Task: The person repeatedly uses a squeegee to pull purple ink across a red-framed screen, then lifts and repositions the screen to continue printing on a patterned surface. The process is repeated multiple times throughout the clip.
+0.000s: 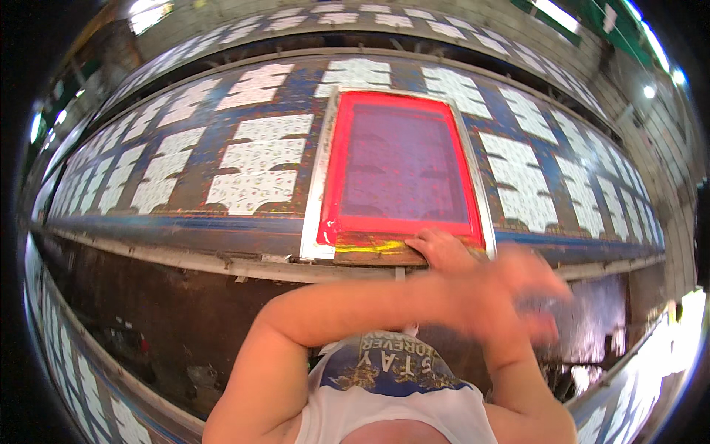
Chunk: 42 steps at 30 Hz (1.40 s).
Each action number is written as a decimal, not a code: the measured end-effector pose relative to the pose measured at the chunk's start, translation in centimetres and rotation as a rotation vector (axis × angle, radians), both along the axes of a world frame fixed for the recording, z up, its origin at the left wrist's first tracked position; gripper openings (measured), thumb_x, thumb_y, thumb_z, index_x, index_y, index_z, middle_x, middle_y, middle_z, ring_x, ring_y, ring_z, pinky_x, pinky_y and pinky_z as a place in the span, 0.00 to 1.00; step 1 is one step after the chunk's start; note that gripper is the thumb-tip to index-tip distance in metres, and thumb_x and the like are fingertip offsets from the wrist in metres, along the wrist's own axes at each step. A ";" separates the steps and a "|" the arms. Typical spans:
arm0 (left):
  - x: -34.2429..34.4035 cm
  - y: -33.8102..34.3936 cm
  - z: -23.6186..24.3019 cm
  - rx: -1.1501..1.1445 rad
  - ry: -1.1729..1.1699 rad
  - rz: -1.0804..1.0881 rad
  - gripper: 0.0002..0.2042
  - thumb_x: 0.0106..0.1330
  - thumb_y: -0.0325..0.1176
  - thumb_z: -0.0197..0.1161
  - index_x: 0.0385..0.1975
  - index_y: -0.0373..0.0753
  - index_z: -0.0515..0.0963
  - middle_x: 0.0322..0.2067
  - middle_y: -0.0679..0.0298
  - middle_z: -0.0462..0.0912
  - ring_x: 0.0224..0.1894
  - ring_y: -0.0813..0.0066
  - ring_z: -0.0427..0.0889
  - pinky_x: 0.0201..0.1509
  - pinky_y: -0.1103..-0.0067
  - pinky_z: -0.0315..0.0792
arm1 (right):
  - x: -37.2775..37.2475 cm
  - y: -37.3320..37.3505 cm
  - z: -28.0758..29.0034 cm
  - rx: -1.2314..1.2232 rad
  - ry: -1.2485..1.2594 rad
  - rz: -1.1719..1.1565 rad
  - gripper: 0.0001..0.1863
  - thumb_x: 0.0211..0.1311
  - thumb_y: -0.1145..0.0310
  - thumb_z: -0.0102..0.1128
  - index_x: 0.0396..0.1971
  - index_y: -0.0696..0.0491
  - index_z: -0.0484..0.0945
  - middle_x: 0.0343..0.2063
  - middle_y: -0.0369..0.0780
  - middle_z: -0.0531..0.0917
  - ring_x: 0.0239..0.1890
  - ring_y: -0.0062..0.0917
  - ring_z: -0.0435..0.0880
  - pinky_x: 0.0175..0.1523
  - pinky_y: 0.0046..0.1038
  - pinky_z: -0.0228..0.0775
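A screen-printing frame (316, 200) lies on the long printing table in front of me, with red ink (403, 223) around its purple mesh (403, 163). Across its near end lies a wooden squeegee (370, 249), streaked with yellow. My right hand (446, 250) grips the squeegee's right part; its fingers point left and are partly hidden. My left arm crosses over my right forearm. Smeared by motion, my left hand (529, 288) is right of the squeegee, with fingers apart and nothing visible in them.
White printed fabric pieces (259, 163) lie in rows on the dark table, left and right of the frame. A metal rail (200, 260) runs along its near edge. Other long tables (355, 18) with similar pieces stand beyond and behind me. A block wall (665, 140) rises at right.
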<state>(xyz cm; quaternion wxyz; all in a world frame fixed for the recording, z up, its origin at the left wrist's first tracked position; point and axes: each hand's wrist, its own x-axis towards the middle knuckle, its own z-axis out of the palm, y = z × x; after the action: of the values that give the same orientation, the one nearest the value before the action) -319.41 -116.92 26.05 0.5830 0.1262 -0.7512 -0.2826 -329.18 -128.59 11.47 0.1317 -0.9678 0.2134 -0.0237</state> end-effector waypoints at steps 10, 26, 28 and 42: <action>-27.0 4.9 2.0 -0.143 0.003 -1.019 0.19 0.86 0.44 0.56 0.49 0.35 0.87 0.48 0.51 0.89 0.51 0.52 0.87 0.58 0.59 0.80 | -6.1 -0.9 4.9 0.215 -0.542 -0.111 0.29 0.57 0.79 0.66 0.62 0.56 0.85 0.57 0.52 0.89 0.61 0.50 0.87 0.70 0.45 0.78; -27.3 -2.8 -7.6 0.667 -0.110 -1.150 0.25 0.90 0.49 0.51 0.51 0.31 0.88 0.49 0.56 0.92 0.54 0.64 0.89 0.63 0.66 0.80 | -27.4 -4.5 1.1 0.296 -0.742 -0.307 0.25 0.60 0.89 0.59 0.57 0.60 0.87 0.51 0.50 0.93 0.53 0.39 0.94 0.62 0.36 0.83; -23.9 -3.5 -7.8 0.768 -0.036 -1.070 0.26 0.90 0.49 0.50 0.51 0.31 0.88 0.49 0.56 0.92 0.54 0.66 0.89 0.64 0.67 0.81 | -28.1 -5.1 0.6 0.268 -0.771 -0.333 0.25 0.60 0.89 0.58 0.57 0.61 0.87 0.51 0.50 0.93 0.54 0.40 0.94 0.63 0.36 0.83; 16.2 -12.5 -16.5 0.635 0.053 1.199 0.08 0.72 0.25 0.73 0.48 0.34 0.90 0.43 0.61 0.92 0.43 0.75 0.89 0.51 0.76 0.83 | -25.6 -9.4 -3.7 0.143 -0.680 -0.475 0.27 0.65 0.82 0.67 0.65 0.57 0.83 0.68 0.52 0.83 0.72 0.50 0.80 0.76 0.45 0.70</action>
<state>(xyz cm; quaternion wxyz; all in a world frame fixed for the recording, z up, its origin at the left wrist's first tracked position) -303.24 -129.37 9.51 0.5918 0.6790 -0.4175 -0.1203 -354.74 -137.96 7.76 0.2526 -0.8172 0.3760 -0.3564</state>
